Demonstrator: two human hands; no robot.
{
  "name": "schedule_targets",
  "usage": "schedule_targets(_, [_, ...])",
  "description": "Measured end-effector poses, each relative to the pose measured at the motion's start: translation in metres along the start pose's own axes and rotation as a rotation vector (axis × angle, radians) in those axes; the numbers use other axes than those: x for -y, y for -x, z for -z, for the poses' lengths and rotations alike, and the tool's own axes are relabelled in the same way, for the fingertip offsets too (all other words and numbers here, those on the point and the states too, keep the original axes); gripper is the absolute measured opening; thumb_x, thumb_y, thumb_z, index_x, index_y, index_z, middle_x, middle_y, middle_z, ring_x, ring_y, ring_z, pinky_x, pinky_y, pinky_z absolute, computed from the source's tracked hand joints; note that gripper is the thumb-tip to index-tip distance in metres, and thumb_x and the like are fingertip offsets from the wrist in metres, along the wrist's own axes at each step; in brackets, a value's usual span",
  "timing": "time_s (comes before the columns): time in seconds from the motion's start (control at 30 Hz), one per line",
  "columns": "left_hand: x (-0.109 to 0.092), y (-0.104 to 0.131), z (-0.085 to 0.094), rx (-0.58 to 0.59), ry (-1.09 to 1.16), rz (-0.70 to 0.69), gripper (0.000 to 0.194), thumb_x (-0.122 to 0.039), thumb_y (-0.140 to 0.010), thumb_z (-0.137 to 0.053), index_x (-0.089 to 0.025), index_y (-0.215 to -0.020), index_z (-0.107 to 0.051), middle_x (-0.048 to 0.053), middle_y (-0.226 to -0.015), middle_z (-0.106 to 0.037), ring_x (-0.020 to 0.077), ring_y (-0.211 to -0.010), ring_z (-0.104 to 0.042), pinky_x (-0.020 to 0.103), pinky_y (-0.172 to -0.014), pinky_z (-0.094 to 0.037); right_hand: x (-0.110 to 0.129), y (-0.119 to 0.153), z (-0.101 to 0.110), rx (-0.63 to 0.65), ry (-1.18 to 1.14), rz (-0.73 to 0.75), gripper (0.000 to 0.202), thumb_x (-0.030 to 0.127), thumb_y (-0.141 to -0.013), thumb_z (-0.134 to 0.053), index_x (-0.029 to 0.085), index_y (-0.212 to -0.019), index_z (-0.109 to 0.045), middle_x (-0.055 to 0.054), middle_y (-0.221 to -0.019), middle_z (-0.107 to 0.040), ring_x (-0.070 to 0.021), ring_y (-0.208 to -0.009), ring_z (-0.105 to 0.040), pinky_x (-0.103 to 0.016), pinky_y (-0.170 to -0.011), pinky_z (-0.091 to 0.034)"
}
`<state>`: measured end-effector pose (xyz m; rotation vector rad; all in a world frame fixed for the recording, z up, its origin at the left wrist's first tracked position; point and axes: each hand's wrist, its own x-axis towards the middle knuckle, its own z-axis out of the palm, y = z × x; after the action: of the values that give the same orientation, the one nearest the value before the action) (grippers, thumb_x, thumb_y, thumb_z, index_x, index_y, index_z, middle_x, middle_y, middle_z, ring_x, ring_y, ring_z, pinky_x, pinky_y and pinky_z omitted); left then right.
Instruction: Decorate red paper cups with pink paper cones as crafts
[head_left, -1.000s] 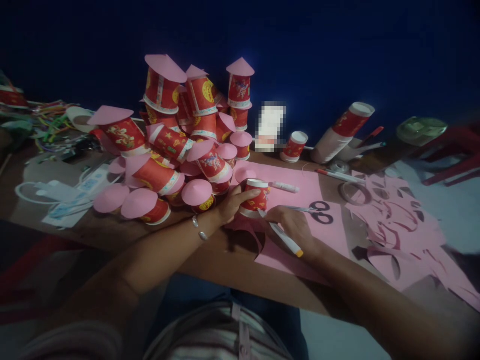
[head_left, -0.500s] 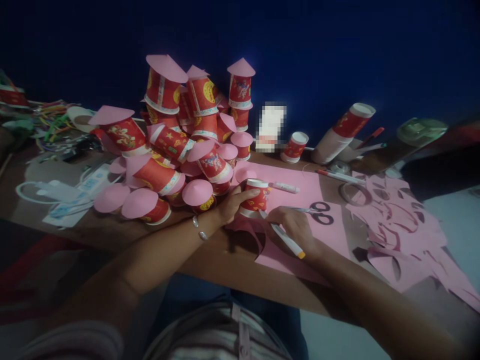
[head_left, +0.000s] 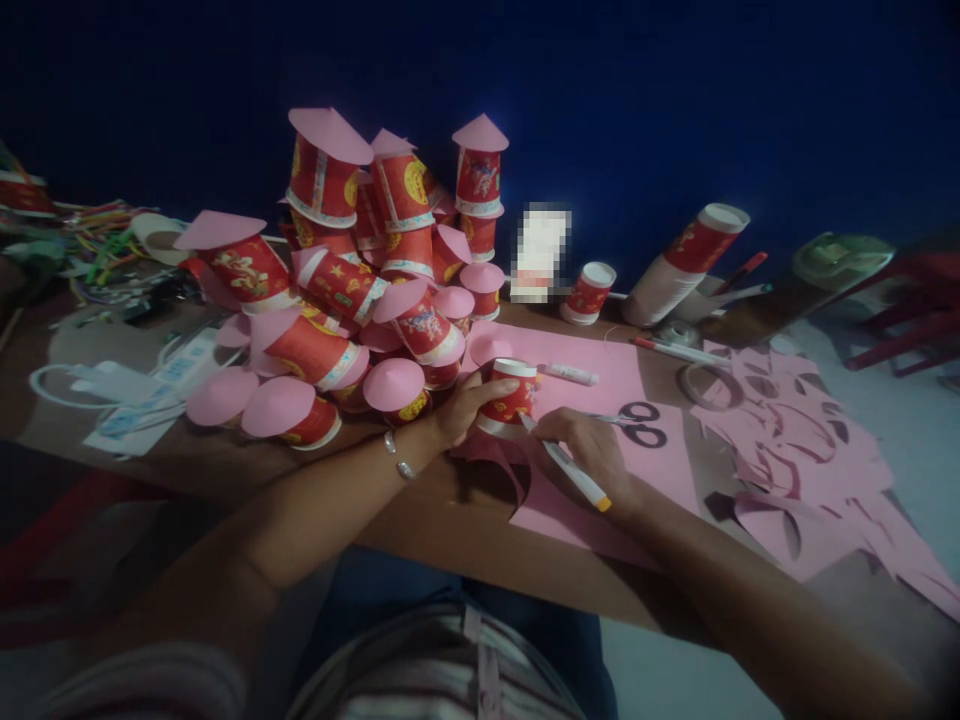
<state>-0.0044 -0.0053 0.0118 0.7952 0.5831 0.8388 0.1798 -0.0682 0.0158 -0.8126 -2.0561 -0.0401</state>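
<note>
My left hand [head_left: 466,408] is wrapped round a red printed paper cup [head_left: 510,392] with a white rim, thumb across its front. My right hand [head_left: 581,445] grips a slim white craft knife [head_left: 574,474] with an orange end. The knife's tip meets the lower side of the cup, or sits very close to it. Under both hands lies pink paper [head_left: 607,350]. A capped marker [head_left: 571,375] rests on it beyond the cup. Scissors [head_left: 646,436] with black handles lie by my right hand, their blades partly hidden behind it.
Left of the cup, red cups with pink cone tops [head_left: 394,385] are piled up. Pink scraps [head_left: 802,450] and a tape roll [head_left: 712,385] lie right. A cup stack [head_left: 686,265] leans at the back. A power strip [head_left: 157,390] lies far left.
The knife tip has shifted slightly up along the cup's lower side. A dark shape at the right edge has moved away, and a red stool shows there now.
</note>
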Motion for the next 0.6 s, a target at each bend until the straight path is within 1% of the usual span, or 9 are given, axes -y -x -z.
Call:
schedule_targets(0.13, [0.0019, -0.0012, 0.0023, -0.018, 0.003, -0.007, 0.039, -0.036, -0.073, -0.081, -0.012, -0.102, -0.071, 0.007, -0.087, -0.074, 0.0163, -0.077, -0.068, 0.029, -0.077, -0.053, 0.0001, -0.0003, 0.0022, 0.014, 0.006, 0.004, 0.012, 0.011, -0.090, -0.059, 0.022, -0.094, -0.055, 0.000, -0.076, -0.069, -0.0142, -0.061, -0.064, -0.025, -0.056, -0.047])
schedule_targets(0.33, [0.0044, -0.0038, 0.0069, -0.013, 0.008, -0.011, 0.040, -0.037, -0.075, -0.080, -0.012, -0.105, -0.071, 0.009, -0.091, -0.075, 0.0197, -0.080, -0.070, 0.033, -0.078, -0.056, 0.0011, -0.0019, 0.0041, 0.014, 0.025, -0.009, 0.012, 0.010, -0.089, -0.058, 0.022, -0.092, -0.056, 0.001, -0.073, -0.068, -0.0139, -0.059, -0.063, -0.025, -0.055, -0.045])
schedule_targets(0.47, [0.0050, -0.0043, 0.0070, -0.007, 0.018, -0.017, 0.039, -0.038, -0.075, -0.079, -0.011, -0.102, -0.072, 0.010, -0.090, -0.075, 0.0201, -0.079, -0.070, 0.033, -0.078, -0.055, 0.0008, -0.0008, 0.0028, 0.015, 0.002, 0.008, 0.012, 0.011, -0.089, -0.059, 0.022, -0.091, -0.056, 0.000, -0.074, -0.068, -0.0138, -0.060, -0.063, -0.025, -0.055, -0.045])
schedule_targets(0.6, [0.0051, -0.0047, 0.0065, -0.012, 0.021, -0.016, 0.042, -0.039, -0.074, -0.080, -0.011, -0.104, -0.072, 0.011, -0.091, -0.076, 0.0208, -0.079, -0.071, 0.034, -0.077, -0.056, 0.0015, -0.0001, 0.0006, 0.006, 0.006, 0.001, 0.013, 0.011, -0.088, -0.061, 0.023, -0.092, -0.055, 0.001, -0.073, -0.068, -0.0139, -0.059, -0.063, -0.025, -0.055, -0.046])
